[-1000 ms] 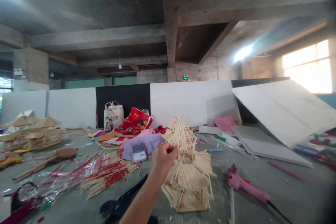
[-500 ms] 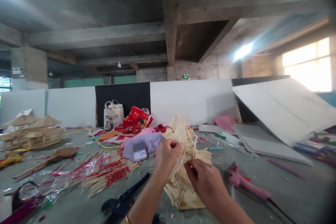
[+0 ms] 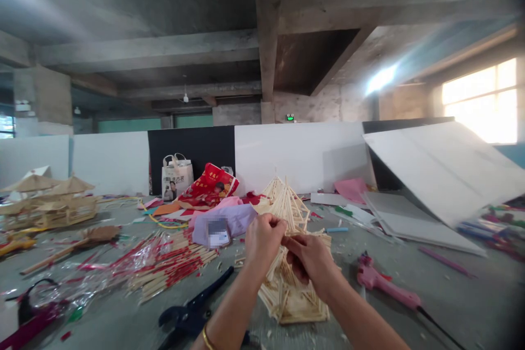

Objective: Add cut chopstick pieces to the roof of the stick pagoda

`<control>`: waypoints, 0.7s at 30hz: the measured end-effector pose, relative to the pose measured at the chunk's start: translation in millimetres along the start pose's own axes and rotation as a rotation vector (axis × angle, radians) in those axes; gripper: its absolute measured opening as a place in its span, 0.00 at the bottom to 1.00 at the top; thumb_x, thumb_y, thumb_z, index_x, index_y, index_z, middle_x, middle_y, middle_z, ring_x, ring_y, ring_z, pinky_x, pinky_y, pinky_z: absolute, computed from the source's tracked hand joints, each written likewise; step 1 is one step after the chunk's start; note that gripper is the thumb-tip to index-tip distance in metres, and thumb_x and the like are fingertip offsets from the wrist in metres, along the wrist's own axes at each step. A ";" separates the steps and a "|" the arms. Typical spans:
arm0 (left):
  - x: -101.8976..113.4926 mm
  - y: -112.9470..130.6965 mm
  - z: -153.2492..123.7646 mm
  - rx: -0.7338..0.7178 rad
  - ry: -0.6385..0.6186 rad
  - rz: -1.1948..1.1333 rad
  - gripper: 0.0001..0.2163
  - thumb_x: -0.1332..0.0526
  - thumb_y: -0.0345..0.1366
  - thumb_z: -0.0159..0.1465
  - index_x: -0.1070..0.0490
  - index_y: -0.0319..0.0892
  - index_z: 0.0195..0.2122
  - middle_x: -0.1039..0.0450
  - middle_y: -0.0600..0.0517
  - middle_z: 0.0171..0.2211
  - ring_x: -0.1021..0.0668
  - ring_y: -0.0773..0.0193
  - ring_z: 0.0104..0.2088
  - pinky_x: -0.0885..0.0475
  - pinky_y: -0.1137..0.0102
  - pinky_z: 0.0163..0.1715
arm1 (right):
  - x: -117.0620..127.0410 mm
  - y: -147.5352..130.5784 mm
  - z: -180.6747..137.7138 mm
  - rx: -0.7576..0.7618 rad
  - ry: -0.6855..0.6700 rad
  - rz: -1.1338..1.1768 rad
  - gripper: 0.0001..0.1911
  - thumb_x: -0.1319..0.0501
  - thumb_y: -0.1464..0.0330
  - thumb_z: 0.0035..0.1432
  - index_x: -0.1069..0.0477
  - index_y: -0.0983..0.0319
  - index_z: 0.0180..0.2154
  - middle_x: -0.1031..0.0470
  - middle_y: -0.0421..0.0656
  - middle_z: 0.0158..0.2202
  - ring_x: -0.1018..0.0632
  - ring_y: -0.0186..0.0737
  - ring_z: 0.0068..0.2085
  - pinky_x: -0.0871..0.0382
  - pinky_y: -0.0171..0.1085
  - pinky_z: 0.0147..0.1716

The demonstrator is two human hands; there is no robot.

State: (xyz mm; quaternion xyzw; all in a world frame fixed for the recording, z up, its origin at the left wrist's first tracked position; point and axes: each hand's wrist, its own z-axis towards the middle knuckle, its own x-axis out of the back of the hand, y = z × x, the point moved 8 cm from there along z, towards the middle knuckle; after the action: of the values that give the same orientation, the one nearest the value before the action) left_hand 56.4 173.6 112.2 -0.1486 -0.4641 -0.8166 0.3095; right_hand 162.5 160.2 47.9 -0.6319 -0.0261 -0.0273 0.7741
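Note:
A model building of thin pale wooden sticks (image 3: 293,306) stands on the table before me, with a pointed roof frame (image 3: 286,202) at its far end. My left hand (image 3: 264,238) is over its left side, thumb and index finger pinched together. Close against those fingertips is my right hand (image 3: 309,257), also pinched, above the middle of the model. Whatever lies between the fingertips is too small and too covered to make out. The hands hide the model's middle part.
Blue-handled cutters (image 3: 192,306) lie to the left, a pink glue gun (image 3: 388,284) with its cord to the right. Red-tipped sticks (image 3: 176,270) in plastic wrap, a phone (image 3: 218,233) on purple cloth, finished wooden models (image 3: 61,202) and white boards (image 3: 422,224) surround the work.
My right hand has moved up and left, and its fingertips now meet those of my left hand. The left hand has hardly moved.

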 end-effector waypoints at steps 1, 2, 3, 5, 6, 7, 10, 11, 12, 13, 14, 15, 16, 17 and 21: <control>-0.2 -0.6 0.1 -0.001 0.004 0.009 0.10 0.45 0.40 0.52 0.28 0.40 0.22 0.29 0.54 0.19 0.29 0.66 0.23 0.43 0.74 0.23 | -0.8 0.9 0.2 -0.020 -0.012 0.043 0.17 0.46 0.57 0.49 0.41 0.61 0.18 0.39 0.33 0.12 0.41 0.26 0.10 0.53 0.28 0.07; -0.4 -1.2 0.1 -0.003 0.006 0.016 0.10 0.45 0.40 0.52 0.28 0.40 0.22 0.29 0.53 0.20 0.28 0.66 0.23 0.43 0.74 0.23 | -1.4 1.8 0.3 -0.037 -0.022 0.081 0.16 0.45 0.57 0.48 0.41 0.62 0.19 0.39 0.33 0.13 0.40 0.25 0.10 0.53 0.27 0.07; -0.8 -1.6 0.1 -0.006 0.008 0.023 0.10 0.45 0.40 0.52 0.28 0.40 0.23 0.28 0.53 0.20 0.28 0.66 0.24 0.43 0.74 0.24 | -1.6 2.8 0.4 -0.052 -0.030 0.114 0.16 0.44 0.58 0.48 0.40 0.62 0.19 0.39 0.33 0.13 0.40 0.25 0.11 0.53 0.27 0.08; -1.5 -1.9 -0.2 -0.012 0.012 0.035 0.10 0.45 0.39 0.52 0.28 0.40 0.23 0.28 0.53 0.21 0.28 0.67 0.24 0.43 0.74 0.24 | -1.8 4.6 0.7 -0.073 -0.040 0.168 0.15 0.42 0.58 0.46 0.40 0.62 0.20 0.39 0.33 0.13 0.40 0.24 0.11 0.53 0.26 0.08; -1.7 -1.6 -0.3 -0.016 0.013 0.040 0.10 0.45 0.39 0.52 0.28 0.40 0.23 0.28 0.53 0.21 0.28 0.67 0.24 0.43 0.74 0.24 | -2.0 5.2 0.9 -0.079 -0.044 0.189 0.15 0.41 0.58 0.45 0.40 0.63 0.20 0.39 0.33 0.13 0.40 0.24 0.11 0.54 0.26 0.07; -1.8 -1.1 -0.5 -0.021 0.014 0.046 0.10 0.45 0.39 0.53 0.28 0.40 0.24 0.27 0.53 0.22 0.28 0.67 0.24 0.43 0.74 0.24 | -2.2 5.7 1.3 -0.083 -0.047 0.209 0.15 0.41 0.58 0.45 0.40 0.63 0.20 0.39 0.33 0.13 0.40 0.24 0.11 0.54 0.26 0.08; -1.9 0.3 -0.6 -0.034 0.015 0.062 0.10 0.45 0.38 0.53 0.28 0.40 0.24 0.27 0.52 0.22 0.28 0.67 0.24 0.43 0.74 0.24 | -3.2 6.6 2.5 -0.093 -0.056 0.254 0.14 0.40 0.60 0.45 0.39 0.63 0.19 0.39 0.32 0.13 0.40 0.24 0.11 0.54 0.26 0.08; -2.0 0.6 -0.6 -0.038 0.015 0.067 0.10 0.45 0.38 0.53 0.28 0.40 0.24 0.27 0.52 0.22 0.28 0.67 0.24 0.44 0.74 0.24 | -3.2 6.9 2.9 -0.096 -0.055 0.265 0.14 0.40 0.60 0.45 0.39 0.62 0.20 0.39 0.32 0.13 0.40 0.24 0.11 0.54 0.26 0.08; -2.0 0.7 -0.6 -0.040 0.016 0.072 0.10 0.45 0.38 0.53 0.28 0.40 0.24 0.27 0.53 0.22 0.28 0.67 0.24 0.44 0.74 0.24 | -2.9 7.3 3.3 -0.098 -0.052 0.276 0.13 0.40 0.60 0.44 0.39 0.62 0.20 0.39 0.32 0.14 0.40 0.24 0.11 0.54 0.26 0.08; -2.1 0.6 -0.5 -0.042 0.017 0.077 0.10 0.45 0.38 0.53 0.28 0.41 0.23 0.27 0.53 0.22 0.28 0.68 0.24 0.44 0.75 0.24 | -2.5 7.8 3.6 -0.099 -0.050 0.284 0.13 0.40 0.61 0.44 0.39 0.62 0.20 0.39 0.32 0.14 0.40 0.24 0.11 0.54 0.26 0.08; -2.2 0.4 -0.5 -0.044 0.017 0.082 0.09 0.45 0.38 0.53 0.28 0.41 0.23 0.27 0.53 0.22 0.28 0.68 0.25 0.44 0.75 0.24 | -2.1 8.4 3.8 -0.099 -0.047 0.291 0.13 0.40 0.61 0.44 0.39 0.62 0.20 0.38 0.33 0.14 0.40 0.24 0.11 0.54 0.26 0.08; -2.5 0.3 -0.5 -0.048 0.017 0.085 0.10 0.46 0.38 0.53 0.28 0.41 0.23 0.27 0.54 0.22 0.28 0.68 0.25 0.44 0.75 0.24 | -1.8 9.0 3.9 -0.098 -0.046 0.298 0.13 0.40 0.61 0.44 0.39 0.62 0.19 0.38 0.33 0.14 0.40 0.24 0.11 0.55 0.26 0.08; -2.7 0.3 -0.6 -0.052 0.016 0.089 0.10 0.46 0.39 0.53 0.28 0.42 0.23 0.27 0.54 0.22 0.28 0.68 0.25 0.44 0.75 0.24 | -1.6 9.7 4.0 -0.096 -0.045 0.304 0.14 0.40 0.60 0.44 0.39 0.63 0.19 0.38 0.33 0.13 0.40 0.24 0.11 0.55 0.26 0.08; -3.0 0.4 -0.8 -0.057 0.015 0.091 0.10 0.46 0.39 0.54 0.28 0.42 0.23 0.27 0.54 0.22 0.28 0.68 0.25 0.43 0.75 0.24 | -1.5 10.3 4.0 -0.094 -0.046 0.308 0.14 0.40 0.60 0.44 0.38 0.63 0.19 0.39 0.33 0.13 0.40 0.24 0.11 0.55 0.26 0.08; -3.4 0.7 -2.3 -0.064 0.014 0.104 0.10 0.46 0.40 0.54 0.28 0.43 0.24 0.26 0.54 0.23 0.27 0.68 0.26 0.43 0.75 0.24 | -1.6 10.5 3.7 -0.083 -0.042 0.316 0.16 0.40 0.58 0.45 0.39 0.63 0.17 0.41 0.33 0.10 0.41 0.24 0.10 0.54 0.26 0.08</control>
State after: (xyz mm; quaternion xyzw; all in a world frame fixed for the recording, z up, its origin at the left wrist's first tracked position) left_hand 59.5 172.7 109.7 -0.1768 -0.4271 -0.8148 0.3498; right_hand 161.7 166.0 38.3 -0.6600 0.0586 0.1067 0.7413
